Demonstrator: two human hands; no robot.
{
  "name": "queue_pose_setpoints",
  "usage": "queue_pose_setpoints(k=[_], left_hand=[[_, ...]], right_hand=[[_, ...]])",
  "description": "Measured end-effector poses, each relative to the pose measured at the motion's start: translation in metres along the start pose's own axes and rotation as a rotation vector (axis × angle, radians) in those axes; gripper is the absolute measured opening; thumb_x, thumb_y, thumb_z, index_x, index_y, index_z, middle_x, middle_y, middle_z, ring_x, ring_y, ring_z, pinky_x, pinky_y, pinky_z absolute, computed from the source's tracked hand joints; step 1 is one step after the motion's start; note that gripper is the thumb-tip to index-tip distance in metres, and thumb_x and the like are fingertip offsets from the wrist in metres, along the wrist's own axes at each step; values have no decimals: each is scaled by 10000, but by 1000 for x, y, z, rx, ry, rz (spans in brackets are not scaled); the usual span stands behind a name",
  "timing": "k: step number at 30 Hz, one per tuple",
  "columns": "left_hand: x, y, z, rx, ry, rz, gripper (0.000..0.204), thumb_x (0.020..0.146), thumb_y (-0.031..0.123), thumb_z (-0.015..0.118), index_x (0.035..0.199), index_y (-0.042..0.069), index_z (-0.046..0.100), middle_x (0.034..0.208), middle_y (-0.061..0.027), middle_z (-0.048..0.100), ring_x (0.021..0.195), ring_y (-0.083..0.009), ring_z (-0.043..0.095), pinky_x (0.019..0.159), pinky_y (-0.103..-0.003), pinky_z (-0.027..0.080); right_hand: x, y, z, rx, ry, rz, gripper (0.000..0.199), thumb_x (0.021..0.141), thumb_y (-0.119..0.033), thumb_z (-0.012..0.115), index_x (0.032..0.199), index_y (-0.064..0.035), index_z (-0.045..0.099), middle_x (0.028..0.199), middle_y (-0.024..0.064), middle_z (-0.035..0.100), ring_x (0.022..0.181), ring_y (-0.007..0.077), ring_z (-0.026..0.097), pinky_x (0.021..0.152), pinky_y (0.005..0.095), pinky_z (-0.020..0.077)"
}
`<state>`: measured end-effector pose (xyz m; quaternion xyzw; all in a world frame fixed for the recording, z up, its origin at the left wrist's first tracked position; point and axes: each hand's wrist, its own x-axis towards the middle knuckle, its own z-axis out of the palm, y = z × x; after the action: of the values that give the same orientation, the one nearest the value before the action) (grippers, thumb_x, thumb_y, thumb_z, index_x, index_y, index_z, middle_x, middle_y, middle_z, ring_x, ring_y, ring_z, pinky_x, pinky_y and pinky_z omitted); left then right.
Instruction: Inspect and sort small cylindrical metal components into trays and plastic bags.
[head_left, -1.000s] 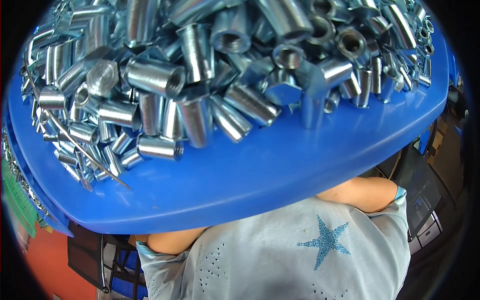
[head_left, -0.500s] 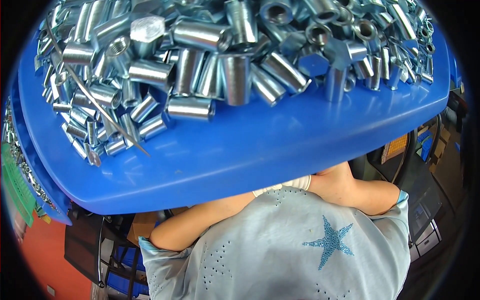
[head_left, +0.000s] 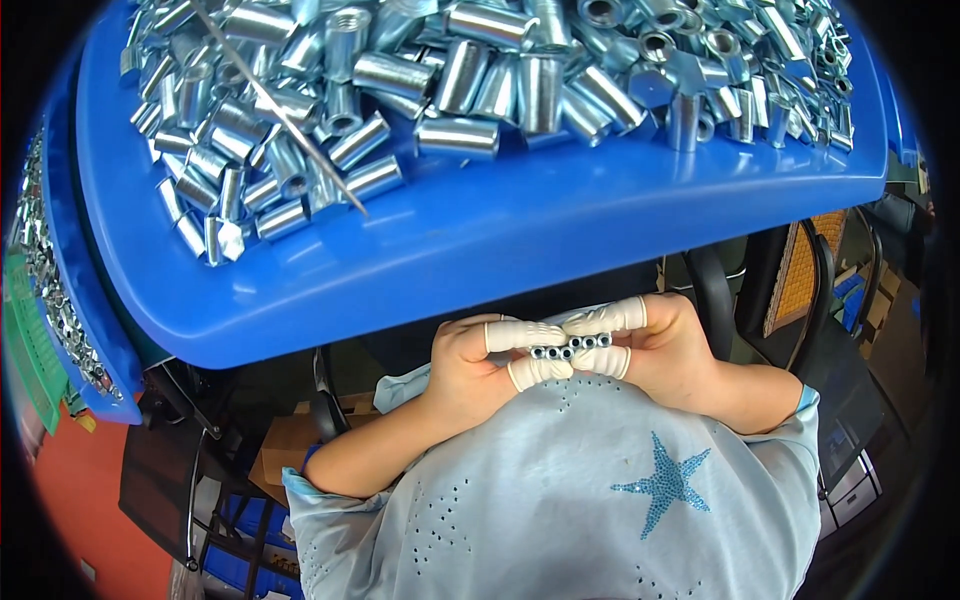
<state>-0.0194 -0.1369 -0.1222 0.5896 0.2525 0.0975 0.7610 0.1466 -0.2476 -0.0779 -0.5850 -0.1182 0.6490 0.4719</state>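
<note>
My left hand (head_left: 468, 368) and my right hand (head_left: 665, 345) meet in front of my body, just below the blue bin's near edge. White finger cots cover the fingers and thumbs I can see. Pinched between both hands is a short row of rivet nuts (head_left: 570, 349), shiny and side by side, their round open ends showing. Fingers press on the row from above and thumbs from below. Above the hands, the blue bin (head_left: 520, 225) holds a heap of loose silvery rivet nuts (head_left: 455, 137), some with threaded holes showing.
A thin metal rod (head_left: 285, 115) slants across the heap's left part. Further left stand another blue bin (head_left: 70, 260) of metal parts and a green basket (head_left: 30, 345). Cardboard boxes (head_left: 280, 455) sit below left; a black chair with an orange woven panel (head_left: 805, 270) is at the right.
Both hands, hidden behind the bin edge before, now show with the row of rivet nuts between them. The bin and its heap appear higher and shifted in the picture.
</note>
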Motion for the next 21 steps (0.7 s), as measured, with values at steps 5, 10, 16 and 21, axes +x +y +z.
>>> queue_pose_setpoints(k=[5,10,16,21], left_hand=[[-6,1,-1,-14,7,-6,286,651,71,787,911,41,671,811,-85,676,710,-140,651,610,-227,514],[-12,-3,1,-26,14,-3,285,656,61,785,916,41,670,809,-80,676,700,-134,648,604,-222,512],[-15,0,5,-181,55,-71,265,672,56,773,917,43,673,767,-63,667,673,-130,641,582,-228,505],[-7,20,1,324,14,73,256,707,150,744,939,68,675,744,-79,655,597,-172,629,531,-262,495]], right_hand=[[-1,-2,4,119,-27,126,228,800,0,647,1023,37,617,942,127,659,836,145,638,721,241,533],[-4,-1,7,137,-43,143,225,807,-1,638,1026,45,611,924,139,659,808,149,642,695,239,534],[-5,-6,11,130,-32,179,226,810,-1,634,1029,49,610,901,139,662,767,144,641,680,237,531],[-8,-8,7,121,-64,181,285,818,-14,614,1097,24,571,965,141,639,808,187,634,729,292,526]])
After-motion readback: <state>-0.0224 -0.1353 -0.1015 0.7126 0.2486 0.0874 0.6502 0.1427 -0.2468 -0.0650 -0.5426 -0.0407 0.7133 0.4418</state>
